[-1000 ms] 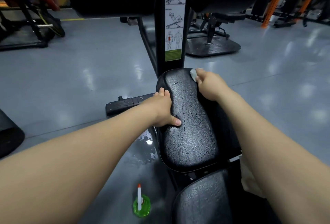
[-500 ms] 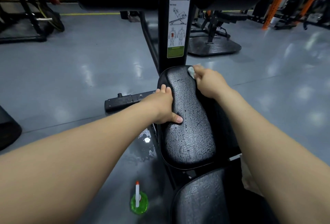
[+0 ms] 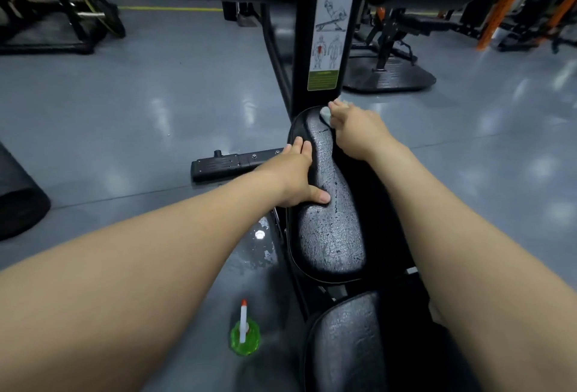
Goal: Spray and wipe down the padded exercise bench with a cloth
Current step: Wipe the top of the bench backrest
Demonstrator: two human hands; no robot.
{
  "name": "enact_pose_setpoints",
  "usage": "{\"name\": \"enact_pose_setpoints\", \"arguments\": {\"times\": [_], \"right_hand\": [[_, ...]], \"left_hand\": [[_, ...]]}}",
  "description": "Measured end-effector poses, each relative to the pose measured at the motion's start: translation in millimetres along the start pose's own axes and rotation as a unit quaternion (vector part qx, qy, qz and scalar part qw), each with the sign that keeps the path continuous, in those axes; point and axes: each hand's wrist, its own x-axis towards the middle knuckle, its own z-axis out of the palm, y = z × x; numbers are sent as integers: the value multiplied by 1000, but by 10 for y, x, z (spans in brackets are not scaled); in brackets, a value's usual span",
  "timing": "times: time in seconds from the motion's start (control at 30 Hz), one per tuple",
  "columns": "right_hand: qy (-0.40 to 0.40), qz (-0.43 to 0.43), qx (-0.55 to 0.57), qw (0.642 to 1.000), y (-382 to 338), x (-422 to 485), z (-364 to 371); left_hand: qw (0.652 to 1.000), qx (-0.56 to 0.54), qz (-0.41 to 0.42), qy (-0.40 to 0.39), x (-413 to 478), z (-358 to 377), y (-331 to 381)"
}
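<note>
Your left hand [image 3: 296,176] braces the bench pad [image 3: 331,235] at its left edge, fingers [image 3: 299,146] pressed together, steadying it while your right hand [image 3: 356,135], fingers curled, pinches the cloth [image 3: 324,114] against its far end.

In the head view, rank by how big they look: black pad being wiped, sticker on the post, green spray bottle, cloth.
1. black pad
2. sticker
3. green spray bottle, seen from above
4. cloth, mostly hidden under the right hand
</note>
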Motion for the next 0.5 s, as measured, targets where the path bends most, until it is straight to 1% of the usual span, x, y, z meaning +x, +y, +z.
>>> {"name": "enact_pose_setpoints", "arguments": {"times": [0.1,0.17,0.3,0.43,0.5], "right_hand": [[6,-48,16,999,-40,-316,62],[15,-60,46,997,-28,-485,126],[19,-46,46,998,13,-204,102],[-5,21,29,999,-82,195,-1],[-1,22,15,1000,-154,157,-5]], "left_hand": [[1000,-2,5,7,13,15,-18],[1000,-5,8,8,25,30,-33],[1000,-9,11,11,35,40,-65],[1000,-13,11,8,17,37,-59],[1000,-13,8,8,18,30,-53]]}}
